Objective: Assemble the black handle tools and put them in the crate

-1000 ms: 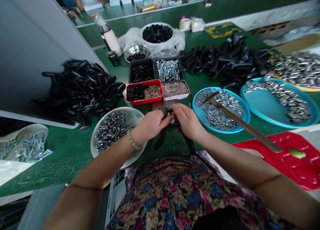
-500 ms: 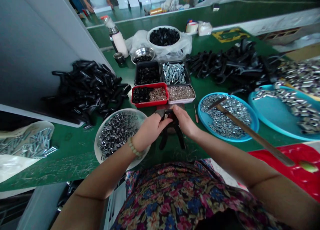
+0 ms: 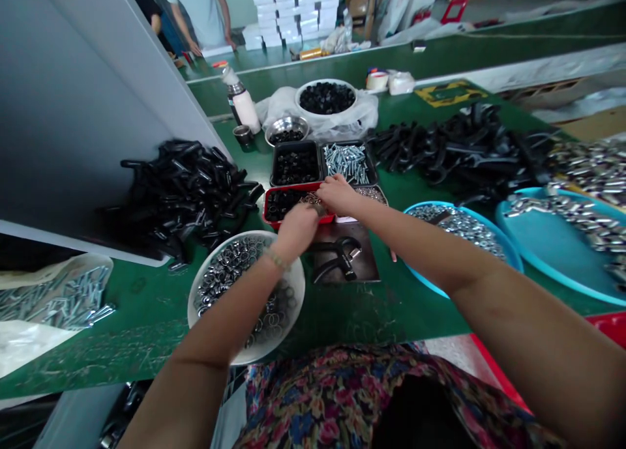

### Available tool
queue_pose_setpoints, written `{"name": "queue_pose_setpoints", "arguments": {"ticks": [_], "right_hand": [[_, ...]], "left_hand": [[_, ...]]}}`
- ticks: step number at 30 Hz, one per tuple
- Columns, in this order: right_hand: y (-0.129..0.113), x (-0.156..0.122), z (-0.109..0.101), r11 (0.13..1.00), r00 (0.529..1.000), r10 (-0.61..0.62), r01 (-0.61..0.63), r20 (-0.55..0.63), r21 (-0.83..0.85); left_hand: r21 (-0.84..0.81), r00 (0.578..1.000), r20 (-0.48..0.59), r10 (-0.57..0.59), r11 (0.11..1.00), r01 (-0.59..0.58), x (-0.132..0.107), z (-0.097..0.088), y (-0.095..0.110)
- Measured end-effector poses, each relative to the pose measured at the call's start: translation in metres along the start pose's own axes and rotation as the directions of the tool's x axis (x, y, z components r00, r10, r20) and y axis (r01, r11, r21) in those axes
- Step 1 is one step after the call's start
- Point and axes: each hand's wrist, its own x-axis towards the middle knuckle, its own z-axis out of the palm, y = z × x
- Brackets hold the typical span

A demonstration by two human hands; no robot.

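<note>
A black two-handled hand grip point(image 3: 342, 257) with a silvery spring lies on a dark flat plate point(image 3: 369, 270), touched by neither hand. My left hand point(image 3: 299, 229) is over the front of the red tray point(image 3: 272, 223), its fingers smeared by motion. Close beside it, my right hand point(image 3: 338, 195) dips at the tray's right part, fingers bunched and bent down, with their tips hidden. Small copper-coloured pins point(image 3: 309, 199) show near the fingers, and black pieces point(image 3: 283, 204) fill the tray's left part.
A white bowl of metal rings point(image 3: 229, 257) stands under my left forearm. Behind are black trays with black parts point(image 3: 296, 165) and screws point(image 3: 347, 161). Blue basins point(image 3: 552, 231) stand right, black handles point(image 3: 183, 188) are heaped left. A person point(image 3: 198, 12) stands across the bench.
Both hands have let go of the black hand grip, which now lies on the plate. They have moved forward to the red tray. The view has tilted up slightly.
</note>
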Motion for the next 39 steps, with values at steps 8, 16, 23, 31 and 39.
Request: {"name": "queue_pose_setpoints", "arguments": {"ticks": [8, 16, 23, 31, 39], "right_hand": [[0.008, -0.054, -0.001, 0.770, 0.941, 0.273, -0.088, -0.201, 0.632], [-0.013, -0.163, 0.043, 0.435, 0.877, 0.479, -0.283, 0.047, 0.855], [-0.016, -0.157, 0.054, 0.525, 0.881, 0.472, -0.287, 0.006, 0.801], [-0.027, -0.170, 0.048, 0.959, 0.977, 0.126, -0.076, -0.171, 0.272], [0.031, -0.246, 0.039, 0.802, 0.800, 0.597, -0.594, -0.060, 0.059]], "left_hand": [[0.006, 0.991, 0.117, -0.060, 0.998, 0.060, 0.069, 0.014, -0.043], [-0.333, 0.984, -0.077, -0.164, 0.934, 0.129, 0.064, 0.019, -0.040], [-0.812, 0.985, -0.050, -0.164, 0.581, 0.056, 0.020, 0.006, -0.001], [-0.809, 0.991, 0.026, -0.129, 0.580, 0.096, -0.034, 0.027, 0.039], [-0.623, 0.998, -0.003, -0.057, 0.781, 0.043, -0.031, 0.032, 0.042]]}}
